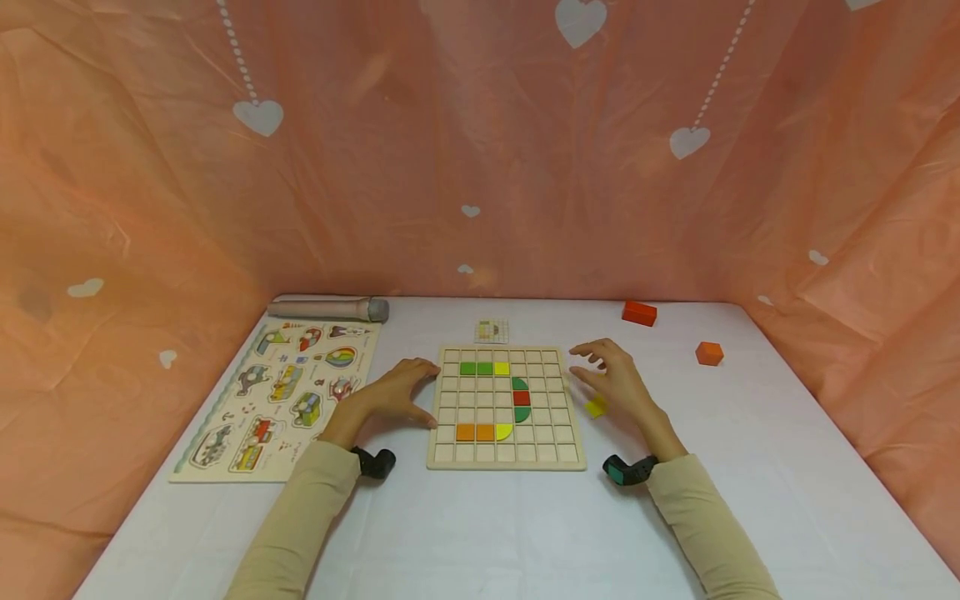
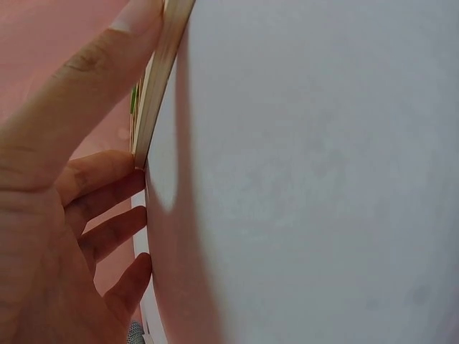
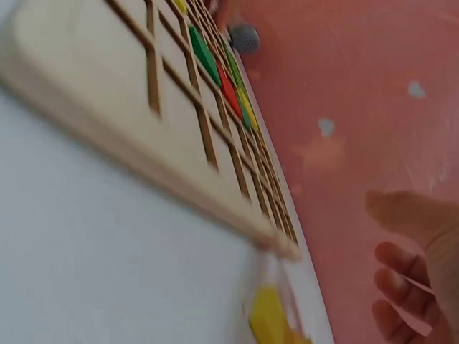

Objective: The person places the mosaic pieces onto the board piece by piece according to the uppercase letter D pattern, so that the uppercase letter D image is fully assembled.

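Wooden, the grid board (image 1: 543,454) has nine coloured tiles (image 1: 521,398) set in; its other cells are bare, and a yellow piece (image 1: 596,407) lies loose just right of it, seemingly unplaced. The left hand (image 1: 392,390) rests relaxed fingers on its left edge; the right hand (image 1: 622,382), at its right, grasps nothing. The card (image 1: 492,331) beyond it is too small to read; the right wrist view blurs the yellow piece.

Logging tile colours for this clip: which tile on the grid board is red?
The square tile between two dark green rounded tiles; every other tile on the grid board is green, yellow or orange.
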{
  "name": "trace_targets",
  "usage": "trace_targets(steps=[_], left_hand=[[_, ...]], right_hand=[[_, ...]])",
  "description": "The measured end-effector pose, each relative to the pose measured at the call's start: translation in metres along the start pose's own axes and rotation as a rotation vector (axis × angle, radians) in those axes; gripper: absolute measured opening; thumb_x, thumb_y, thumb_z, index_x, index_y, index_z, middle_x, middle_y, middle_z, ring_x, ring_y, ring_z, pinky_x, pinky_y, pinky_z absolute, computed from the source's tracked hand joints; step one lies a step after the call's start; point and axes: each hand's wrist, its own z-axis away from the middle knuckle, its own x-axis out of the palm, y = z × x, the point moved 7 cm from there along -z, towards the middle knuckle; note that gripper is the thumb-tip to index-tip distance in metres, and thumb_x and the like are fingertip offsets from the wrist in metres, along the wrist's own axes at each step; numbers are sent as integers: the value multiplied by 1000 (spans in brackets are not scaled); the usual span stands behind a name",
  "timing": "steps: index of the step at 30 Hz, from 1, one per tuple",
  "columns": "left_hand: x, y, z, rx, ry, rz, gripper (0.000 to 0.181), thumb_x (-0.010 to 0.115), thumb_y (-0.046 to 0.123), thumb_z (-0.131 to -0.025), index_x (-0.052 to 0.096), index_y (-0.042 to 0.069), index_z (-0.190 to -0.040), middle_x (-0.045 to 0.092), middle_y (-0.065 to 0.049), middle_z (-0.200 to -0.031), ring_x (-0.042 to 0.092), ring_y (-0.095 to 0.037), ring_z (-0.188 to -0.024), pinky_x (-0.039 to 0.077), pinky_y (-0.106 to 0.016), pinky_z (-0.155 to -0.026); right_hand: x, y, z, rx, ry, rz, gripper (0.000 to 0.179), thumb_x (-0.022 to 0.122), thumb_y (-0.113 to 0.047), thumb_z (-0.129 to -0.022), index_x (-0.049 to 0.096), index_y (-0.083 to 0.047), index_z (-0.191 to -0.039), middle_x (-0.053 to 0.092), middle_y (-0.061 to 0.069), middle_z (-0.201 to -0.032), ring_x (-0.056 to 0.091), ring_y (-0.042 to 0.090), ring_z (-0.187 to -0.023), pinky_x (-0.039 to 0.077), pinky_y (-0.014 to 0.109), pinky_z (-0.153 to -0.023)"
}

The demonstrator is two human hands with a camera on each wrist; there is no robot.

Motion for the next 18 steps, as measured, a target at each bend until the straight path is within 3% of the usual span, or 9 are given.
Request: trace_targets(steps=[7, 13, 18], left_hand=[[0, 0, 0, -10, -7, -6, 87, 84, 38, -64, 45, -4, -131, 43, -20, -136, 35, -36, -127, 28, -48, -109], [0, 1, 1, -17, -9, -6, 87, 84, 38, -65, 45, -4, -131, 43, -20, -136, 35, -36, -128, 27, -48, -109], [0, 1, 0, -12, -5, -9, 87, 84, 37, -64, 45, -4, -131, 43, -21, -136, 35, -37, -128, 27, -48, -109]], right_hand=[[-16, 32, 10, 278, 72, 136, 36, 72, -20, -81, 63, -2, -111, 61, 18, -97, 56, 30, -86, 48, 41, -70], [-12, 52, 19, 479, -70, 225, 55, 69, -33, -82, 53, 4, -119, 55, 23, -105, 54, 36, -94, 47, 47, -74], [-8, 58, 21, 531, -128, 241, 46, 67, -29, -84, 56, 5, -114, 58, 23, -103, 53, 36, -94, 46, 48, -76]])
